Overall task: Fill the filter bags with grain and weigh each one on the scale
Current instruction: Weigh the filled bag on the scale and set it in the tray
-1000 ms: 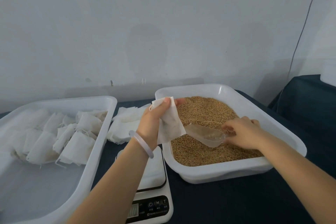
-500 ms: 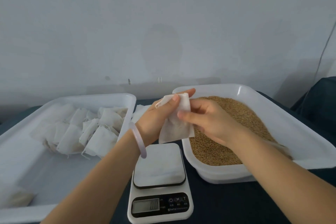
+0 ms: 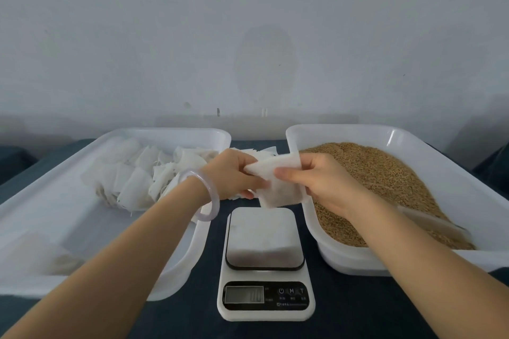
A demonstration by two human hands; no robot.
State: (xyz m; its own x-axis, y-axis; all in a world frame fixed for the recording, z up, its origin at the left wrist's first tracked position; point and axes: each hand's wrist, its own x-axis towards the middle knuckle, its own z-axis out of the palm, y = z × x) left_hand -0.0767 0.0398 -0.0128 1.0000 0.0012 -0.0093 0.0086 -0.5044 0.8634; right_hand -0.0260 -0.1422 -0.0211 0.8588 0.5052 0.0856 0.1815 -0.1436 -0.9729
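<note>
Hands [image 3: 234,173] [image 3: 325,181] pinch filter bag [image 3: 281,192], upright (mouth up)

Both bare forearms reach in from the near edge and converge at the middle, where the hands meet. The left hand [image 3: 234,173], back up, pinches the left edge of a filter bag [image 3: 281,190] with curled fingers; the right hand [image 3: 325,181] pinches its right side, thumb on the near face.

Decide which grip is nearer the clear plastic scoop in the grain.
Right. The right grip is above the white grain tray's left edge, left of the clear plastic scoop; the left grip is farther left, beyond the white filter bag both pinch.
</note>
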